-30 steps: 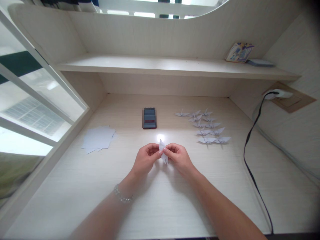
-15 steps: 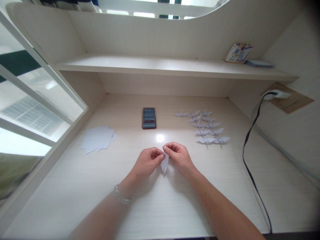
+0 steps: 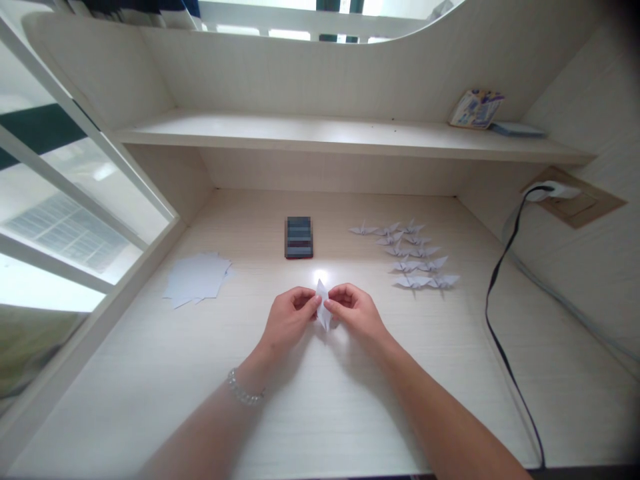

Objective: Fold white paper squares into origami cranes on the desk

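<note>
A small folded piece of white paper (image 3: 323,308) stands pointed end up between my two hands, just above the desk. My left hand (image 3: 289,320) pinches its left side with thumb and fingers closed. My right hand (image 3: 353,312) pinches its right side the same way. A bead bracelet (image 3: 243,392) sits on my left wrist. Several finished white paper cranes (image 3: 413,253) lie in rows on the desk to the right of my hands. A loose stack of white paper sheets (image 3: 197,277) lies to the left.
A dark phone (image 3: 299,237) lies flat behind my hands. A black cable (image 3: 500,320) runs from a wall socket (image 3: 555,191) down the desk's right side. A shelf (image 3: 320,133) above carries a small printed pack (image 3: 475,107). A window frame borders the left.
The folded paper pointed down below my fingers half a second ago; now its tip points up between them. Both hands stayed in the same spot.
</note>
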The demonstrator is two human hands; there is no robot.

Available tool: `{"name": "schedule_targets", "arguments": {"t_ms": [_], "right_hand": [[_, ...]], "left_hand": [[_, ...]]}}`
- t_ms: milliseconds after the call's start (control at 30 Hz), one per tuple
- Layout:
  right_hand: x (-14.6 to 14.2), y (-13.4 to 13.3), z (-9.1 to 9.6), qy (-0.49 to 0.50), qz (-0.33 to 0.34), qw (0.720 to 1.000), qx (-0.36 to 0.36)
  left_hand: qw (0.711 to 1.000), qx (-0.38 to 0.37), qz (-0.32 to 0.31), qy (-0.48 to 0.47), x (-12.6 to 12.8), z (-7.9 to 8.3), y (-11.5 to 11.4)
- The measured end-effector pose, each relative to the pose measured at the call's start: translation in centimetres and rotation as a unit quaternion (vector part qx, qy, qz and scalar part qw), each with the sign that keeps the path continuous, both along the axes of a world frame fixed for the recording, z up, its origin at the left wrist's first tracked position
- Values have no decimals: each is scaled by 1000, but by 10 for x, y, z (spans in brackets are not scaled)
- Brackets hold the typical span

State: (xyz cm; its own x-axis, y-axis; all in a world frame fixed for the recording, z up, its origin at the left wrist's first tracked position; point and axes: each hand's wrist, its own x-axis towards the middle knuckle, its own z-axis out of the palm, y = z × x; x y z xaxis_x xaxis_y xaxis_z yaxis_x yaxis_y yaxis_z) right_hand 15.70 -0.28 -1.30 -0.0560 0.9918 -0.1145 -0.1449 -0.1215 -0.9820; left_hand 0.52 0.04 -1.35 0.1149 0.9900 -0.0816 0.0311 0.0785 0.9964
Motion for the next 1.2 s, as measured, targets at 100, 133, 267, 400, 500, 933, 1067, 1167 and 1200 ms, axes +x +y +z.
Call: {"name": "schedule_targets", "arguments": {"t_ms": [100,133,267,400,500,933,1067,1167,1200], "right_hand": [[0,0,0,-3,9,1000,-12],[0,0,0,0,4,1000,-20],[1,2,1,17,-14,999,-31],[3,2,2,35,-1,999,-37],[4,2,3,50,17,998,-42],[11,2,9,75,73,993,-48],[11,0,11,105,88,988,-65],[10,0,13,99,83,989,-72],[10,0,13,83,77,991,-71]], "left_hand": [[999,-3,21,-31,-1,-1,0],[999,-2,23,-41,-1,-1,0],[999,15,20,-47,0,0,-1],[1000,10,9,-27,-2,0,0],[1000,6,-11,-21,-3,1,0],[997,-15,-47,-51,-4,10,-1],[998,-4,-43,-37,-5,9,-1],[998,18,-52,-10,-6,9,-1],[998,25,-56,0,-7,9,-1]]}}
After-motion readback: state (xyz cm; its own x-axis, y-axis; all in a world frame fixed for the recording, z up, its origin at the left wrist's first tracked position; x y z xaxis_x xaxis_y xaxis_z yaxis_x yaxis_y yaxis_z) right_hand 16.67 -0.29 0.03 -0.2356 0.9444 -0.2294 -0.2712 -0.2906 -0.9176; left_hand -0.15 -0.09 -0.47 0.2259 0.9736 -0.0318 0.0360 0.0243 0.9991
